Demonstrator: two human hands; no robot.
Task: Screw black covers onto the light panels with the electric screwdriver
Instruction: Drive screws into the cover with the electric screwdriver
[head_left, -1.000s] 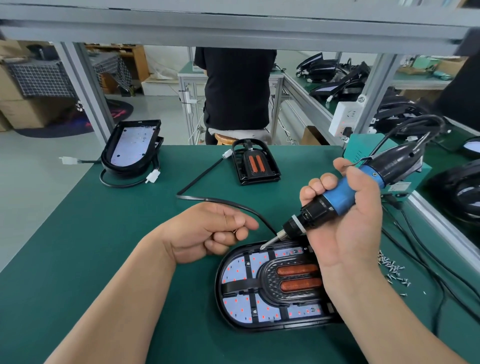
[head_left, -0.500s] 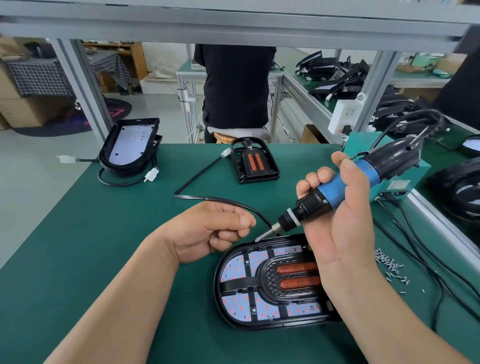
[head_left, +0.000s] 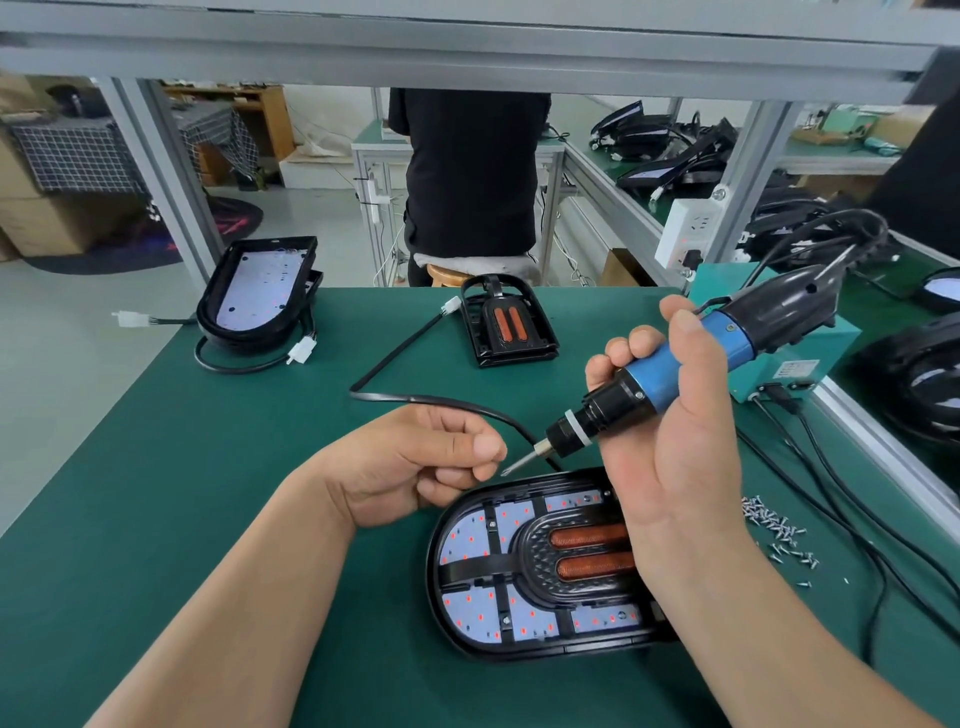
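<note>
Head view. Gripped the electric screwdriver (head_left: 660, 379) in the right hand (head_left: 675, 467), fingers and thumb wrapped round its blue barrel, with the bit (head_left: 519, 462) slanted down and to the left, clear of the work. Clenched the left hand (head_left: 415, 467) just beside the bit's tip, thumb pressed on the forefinger; saw nothing between them (a screw there would be too small to make out). Had the nearest light panel (head_left: 467, 608) lying flat on the green tabletop (head_left: 208, 519) below both hands. Had the black cover (head_left: 535, 566), with its two orange tubes, seated on the LED board, and crossed the panel's right end with the right wrist. Left loose screws (head_left: 774, 525) scattered on the mat to the right of the panel. Had a black cable (head_left: 441, 400) running from behind the left hand toward the far edge. Found a spare cover (head_left: 509, 327) near that edge, and a second panel (head_left: 260, 291) propped at a tilt at the far left. Faced a person in black (head_left: 467, 171) seated beyond the tabletop.
</note>
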